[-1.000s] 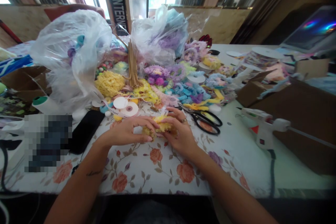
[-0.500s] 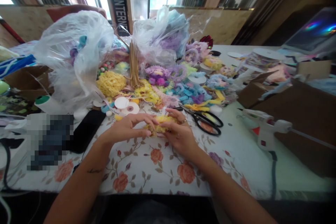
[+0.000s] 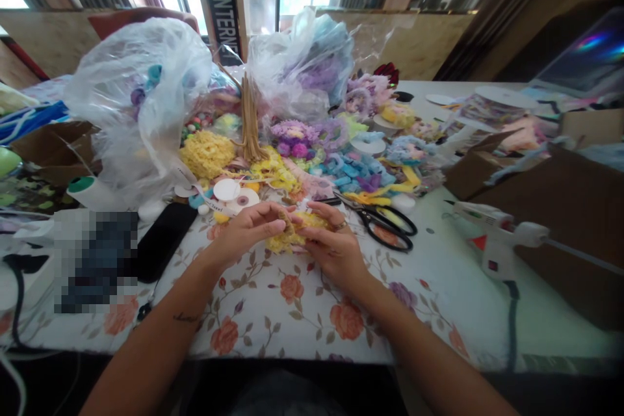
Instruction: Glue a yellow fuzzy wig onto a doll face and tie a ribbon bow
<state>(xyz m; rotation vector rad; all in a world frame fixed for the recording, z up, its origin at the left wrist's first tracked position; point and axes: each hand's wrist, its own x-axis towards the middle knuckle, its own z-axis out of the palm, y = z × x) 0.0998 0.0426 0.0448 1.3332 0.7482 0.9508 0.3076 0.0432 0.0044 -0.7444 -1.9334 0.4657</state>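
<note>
Both hands meet over the flowered tablecloth [image 3: 273,312] at a small bundle of fluffy yellow yarn [image 3: 287,244]. My left hand [image 3: 251,227] pinches a strand of it between thumb and fingers. My right hand [image 3: 334,237], with a ring on one finger, grips the bundle from the right. Its fingers curl round the yarn and hide part of it. Black-handled scissors [image 3: 385,224] lie just right of my right hand. White spools [image 3: 238,195] and a printed white ribbon [image 3: 212,203] lie beyond my left hand.
A black phone [image 3: 166,240] lies left. A white glue gun [image 3: 497,234] rests by a cardboard box [image 3: 550,221] at the right. Behind stand a heap of coloured yarn, a yellow yarn ball [image 3: 208,155], a bundle of thin brown sticks [image 3: 250,120] and a clear plastic bag [image 3: 141,78].
My left fingers, stretched over the yarn before, have drawn together into a pinch and lifted a strand. More of the yellow bundle shows below them. My right hand has hardly moved.
</note>
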